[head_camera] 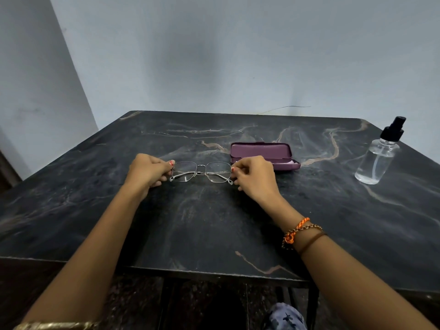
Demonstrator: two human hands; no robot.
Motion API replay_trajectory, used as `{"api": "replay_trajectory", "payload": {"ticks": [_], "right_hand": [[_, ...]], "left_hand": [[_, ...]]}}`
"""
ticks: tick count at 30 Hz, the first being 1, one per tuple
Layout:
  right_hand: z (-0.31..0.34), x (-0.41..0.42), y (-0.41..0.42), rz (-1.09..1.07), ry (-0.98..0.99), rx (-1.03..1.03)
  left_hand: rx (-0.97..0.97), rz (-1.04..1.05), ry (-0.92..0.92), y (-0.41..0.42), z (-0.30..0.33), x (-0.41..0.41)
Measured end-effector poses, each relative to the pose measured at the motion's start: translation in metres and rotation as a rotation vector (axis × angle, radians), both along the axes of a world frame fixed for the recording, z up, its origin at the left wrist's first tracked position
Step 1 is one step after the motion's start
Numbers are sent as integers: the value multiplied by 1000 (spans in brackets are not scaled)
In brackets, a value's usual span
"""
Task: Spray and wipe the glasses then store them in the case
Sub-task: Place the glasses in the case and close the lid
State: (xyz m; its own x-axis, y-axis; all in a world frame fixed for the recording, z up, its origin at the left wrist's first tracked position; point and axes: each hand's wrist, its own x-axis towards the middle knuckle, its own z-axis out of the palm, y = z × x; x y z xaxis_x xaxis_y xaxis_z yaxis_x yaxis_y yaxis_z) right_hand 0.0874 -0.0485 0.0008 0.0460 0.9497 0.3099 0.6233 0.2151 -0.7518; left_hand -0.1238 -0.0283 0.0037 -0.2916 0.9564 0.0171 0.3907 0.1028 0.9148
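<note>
Thin metal-framed glasses (pixel 202 171) with folded temples are held just above the dark marble table (pixel 214 222). My left hand (pixel 148 170) pinches the frame's left end. My right hand (pixel 253 177) pinches the right end. Right behind my right hand lies a purple glasses case (pixel 262 151), open, its lid standing up at the back and a pale cloth showing inside at its right end. A clear spray bottle (pixel 378 158) with a black pump top stands at the table's right edge.
A grey wall (pixel 214 55) rises right behind the table's far edge. Bracelets circle my right wrist (pixel 302 232). The table's near edge runs under my forearms, with its dark frame below.
</note>
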Motion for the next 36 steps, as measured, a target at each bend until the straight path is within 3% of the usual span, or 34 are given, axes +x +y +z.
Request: {"api": "replay_trajectory", "payload": {"ticks": [12,22,28,36], "right_hand": [[44,76,21,-110,205,224],[13,122,47,-227,211,104],[8,126,48,-263,25,128],[5,130,48,-277,-33,100]], "left_hand": [[205,-134,-392,27,36,74],[294,-193,-51,67,13,117],[281,-245,35,66,8,113],[221,-257,138,60,5,118]]}}
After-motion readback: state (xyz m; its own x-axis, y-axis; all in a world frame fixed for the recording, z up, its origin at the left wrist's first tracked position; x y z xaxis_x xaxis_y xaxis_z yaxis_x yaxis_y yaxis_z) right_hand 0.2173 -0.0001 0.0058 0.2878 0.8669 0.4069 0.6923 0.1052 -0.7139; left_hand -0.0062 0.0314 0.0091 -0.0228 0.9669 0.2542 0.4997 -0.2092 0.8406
